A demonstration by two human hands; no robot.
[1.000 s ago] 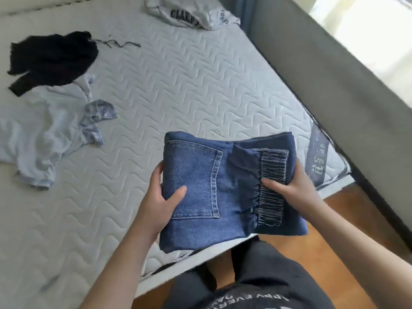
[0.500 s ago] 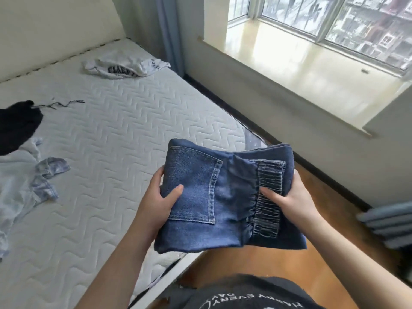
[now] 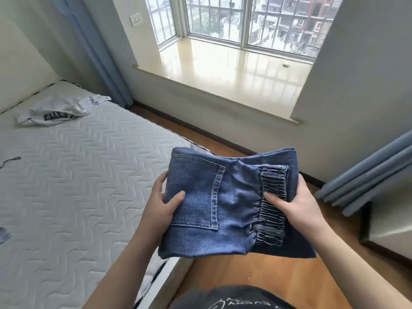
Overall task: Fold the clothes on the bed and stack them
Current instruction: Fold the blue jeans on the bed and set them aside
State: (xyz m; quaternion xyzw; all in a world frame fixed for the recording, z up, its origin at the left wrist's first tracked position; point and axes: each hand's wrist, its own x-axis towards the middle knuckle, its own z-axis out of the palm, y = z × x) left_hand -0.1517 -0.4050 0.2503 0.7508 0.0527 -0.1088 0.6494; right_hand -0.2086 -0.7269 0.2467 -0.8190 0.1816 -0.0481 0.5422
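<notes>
Folded blue jeans (image 3: pixel 231 201) hang in the air past the bed's corner, over the wooden floor, pocket side up. My left hand (image 3: pixel 160 201) grips their left edge, thumb on the back pocket. My right hand (image 3: pixel 296 201) grips the right edge, thumb on the gathered elastic waistband. A crumpled white T-shirt (image 3: pixel 60 111) with dark lettering lies at the far end of the white quilted mattress (image 3: pixel 78 175). A scrap of pale blue cloth (image 3: pixel 4 234) shows at the left edge.
A wide cream window sill (image 3: pixel 225 70) runs below a barred window ahead. Blue curtains hang at the left (image 3: pixel 98 54) and right (image 3: pixel 365 181). Wooden floor (image 3: pixel 263 275) lies between the bed and the wall. A white cabinet (image 3: pixel 392 226) stands at the right.
The view has swung right and up, from the bed to the window. Both hands have carried the folded jeans off the mattress edge to above the floor. The black and pale blue clothes left the view.
</notes>
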